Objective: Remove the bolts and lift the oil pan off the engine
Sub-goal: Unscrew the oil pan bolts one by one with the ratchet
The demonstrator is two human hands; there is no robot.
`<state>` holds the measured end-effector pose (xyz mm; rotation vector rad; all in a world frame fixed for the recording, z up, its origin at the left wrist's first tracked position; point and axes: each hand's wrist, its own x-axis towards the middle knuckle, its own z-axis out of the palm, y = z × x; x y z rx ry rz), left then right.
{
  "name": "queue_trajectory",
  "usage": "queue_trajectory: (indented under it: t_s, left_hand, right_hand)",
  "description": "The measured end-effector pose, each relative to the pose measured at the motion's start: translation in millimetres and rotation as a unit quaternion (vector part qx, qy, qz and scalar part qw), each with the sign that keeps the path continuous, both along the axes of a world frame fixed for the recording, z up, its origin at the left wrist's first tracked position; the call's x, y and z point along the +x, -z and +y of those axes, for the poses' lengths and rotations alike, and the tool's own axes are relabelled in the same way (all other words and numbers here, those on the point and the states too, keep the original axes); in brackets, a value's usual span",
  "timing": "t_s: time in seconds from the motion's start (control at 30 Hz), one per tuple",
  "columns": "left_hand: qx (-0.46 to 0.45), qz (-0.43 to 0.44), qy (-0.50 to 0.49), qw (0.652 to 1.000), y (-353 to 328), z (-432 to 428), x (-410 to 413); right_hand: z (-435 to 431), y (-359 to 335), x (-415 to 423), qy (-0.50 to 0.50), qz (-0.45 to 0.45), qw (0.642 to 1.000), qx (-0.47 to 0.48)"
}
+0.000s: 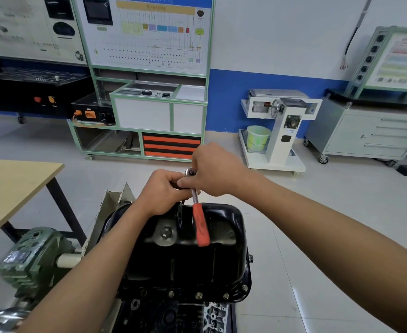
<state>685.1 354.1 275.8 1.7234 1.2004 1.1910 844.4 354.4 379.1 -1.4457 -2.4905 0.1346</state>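
Note:
A glossy black oil pan (185,258) sits bolted on the upturned engine (173,316) in front of me. Several bolts (199,295) line its near flange, and a drain plug (166,233) shows on top. A ratchet wrench (199,212) with a red handle stands over the pan's far edge, handle pointing toward me. My right hand (215,171) grips the ratchet's silver head from above. My left hand (163,192) curls round the part under the head, which its fingers hide. The far flange is hidden behind both hands.
A green gearbox of the engine stand (33,258) sits at my left, with a wooden table (12,186) beyond it. Training boards, a white engine stand with a bucket (257,138), and a grey drawer cabinet (370,133) line the far wall across the tiled floor.

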Motion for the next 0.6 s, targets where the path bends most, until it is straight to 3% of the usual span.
queue_trajectory:
  t_s: [0.6]
  left_hand:
    - [-0.037, 0.015, -0.024, 0.999, -2.9, -1.6, 0.5]
  right_hand:
    - [-5.8, -8.8, 6.2, -0.093, -0.082, 0.992, 0.018]
